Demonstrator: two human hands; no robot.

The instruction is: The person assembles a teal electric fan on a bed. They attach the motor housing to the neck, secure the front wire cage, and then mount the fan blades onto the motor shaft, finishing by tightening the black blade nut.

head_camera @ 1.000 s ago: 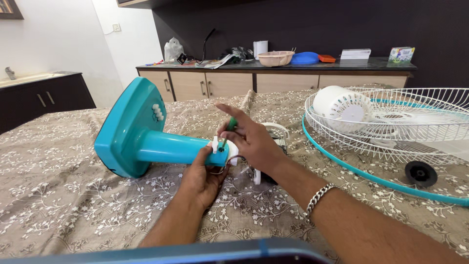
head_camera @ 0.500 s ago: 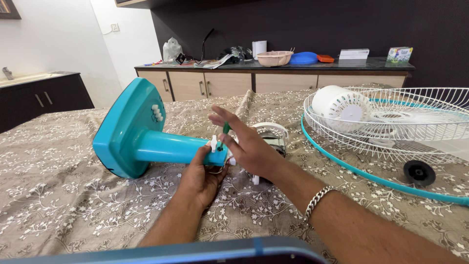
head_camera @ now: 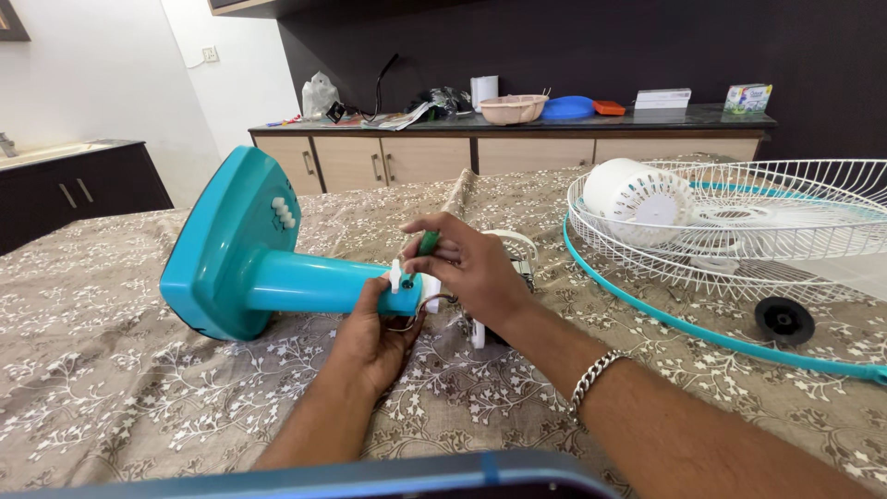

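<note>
The left hand (head_camera: 374, 337) reaches up from below, palm cupped and fingers clasped around the narrow end of the smooth turquoise plastic fan stand (head_camera: 268, 263), which lies on its side on the flowered cloth (head_camera: 120, 388) of the bed. The right hand (head_camera: 471, 268) comes in from the right with a metal chain bracelet (head_camera: 591, 379) at the wrist, its fingertips pinched on the green handle of a small screwdriver (head_camera: 427, 244) whose tip meets the stand's end. The white fan motor (head_camera: 504, 277) behind the right hand is mostly hidden, and the white wire fan guard (head_camera: 739, 231) with its turquoise rim is cut off at the right edge.
</note>
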